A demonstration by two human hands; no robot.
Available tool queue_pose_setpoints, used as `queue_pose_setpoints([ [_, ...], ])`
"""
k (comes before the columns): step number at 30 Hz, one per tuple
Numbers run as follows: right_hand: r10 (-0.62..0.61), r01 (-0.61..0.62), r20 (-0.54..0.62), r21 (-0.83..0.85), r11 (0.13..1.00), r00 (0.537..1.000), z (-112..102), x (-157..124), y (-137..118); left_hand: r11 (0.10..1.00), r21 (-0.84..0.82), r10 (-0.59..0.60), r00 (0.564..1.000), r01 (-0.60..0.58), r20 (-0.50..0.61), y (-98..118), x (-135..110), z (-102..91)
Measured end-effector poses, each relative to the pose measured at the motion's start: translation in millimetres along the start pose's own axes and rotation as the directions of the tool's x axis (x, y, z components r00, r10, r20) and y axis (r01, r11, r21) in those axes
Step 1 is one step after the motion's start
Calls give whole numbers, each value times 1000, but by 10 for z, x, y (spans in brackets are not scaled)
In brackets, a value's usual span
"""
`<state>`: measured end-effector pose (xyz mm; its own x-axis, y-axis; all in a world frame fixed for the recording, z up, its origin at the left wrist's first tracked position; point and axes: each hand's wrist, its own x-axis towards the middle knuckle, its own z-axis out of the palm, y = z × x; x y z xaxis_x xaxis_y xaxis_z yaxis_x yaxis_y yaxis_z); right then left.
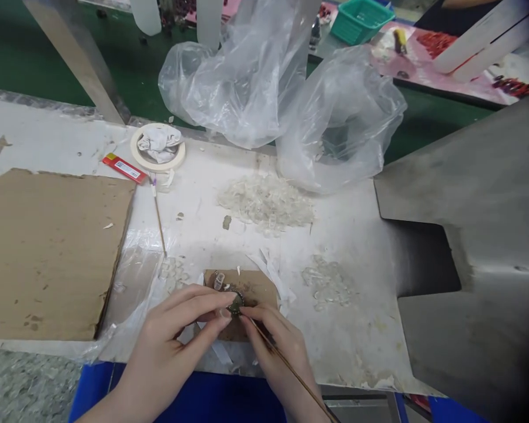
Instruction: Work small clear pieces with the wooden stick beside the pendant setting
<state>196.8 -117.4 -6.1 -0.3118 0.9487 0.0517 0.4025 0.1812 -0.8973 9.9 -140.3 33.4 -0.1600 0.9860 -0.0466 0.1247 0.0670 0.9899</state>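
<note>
Your left hand (pixel 176 335) pinches a small dark round piece (pixel 235 303) between thumb and fingertips, closed on it, over a small brown card (pixel 255 289) at the table's (pixel 361 346) near edge. Your right hand (pixel 273 341) has fingers together around a thin brown stick (pixel 291 370), tip at the round piece. Both hands meet at that piece; it sits just above the card, touching or nearly, can't tell which.

Progress, judged only: one piece in hand. A big heap of clear bits (pixel 267 202) lies mid-table, a smaller cluster (pixel 328 282) right of the card, another few (pixel 173 271) left of it. Which pile is done and which is waiting, can't tell. One clear tube-like bit (pixel 219 279) stands on the card's left end.

Around: a cardboard sheet (pixel 48 252) at left, a tape roll (pixel 157 148) with a wad of cloth inside, a red strip (pixel 124 168) beside it, a second stick (pixel 159 218) lying free, clear bags (pixel 291 100) at the back, grey metal housing (pixel 476 235) on the right. White paper scraps (pixel 271 271) lie by the card.
</note>
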Motion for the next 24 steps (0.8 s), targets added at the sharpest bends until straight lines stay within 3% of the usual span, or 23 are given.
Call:
queue_pose_setpoints([
  [5,98,-91,-40,159,983,994,-142,12,-74,999,-39,-23,997,26,72,50,23,27],
  [10,149,-84,-149,375,923,978,-244,-2,-247,998,-62,-7,999,10,46,104,77,53],
  [16,179,-13,-162,705,709,971,-214,58,-485,988,-155,-15,1000,16,5,157,27,64],
  [21,113,40,-150,756,654,982,-116,67,-602,996,-51,77,994,-74,70,174,-10,39],
  [24,80,47,-137,735,676,987,-83,47,-609,997,-66,47,990,-38,136,187,1,48],
])
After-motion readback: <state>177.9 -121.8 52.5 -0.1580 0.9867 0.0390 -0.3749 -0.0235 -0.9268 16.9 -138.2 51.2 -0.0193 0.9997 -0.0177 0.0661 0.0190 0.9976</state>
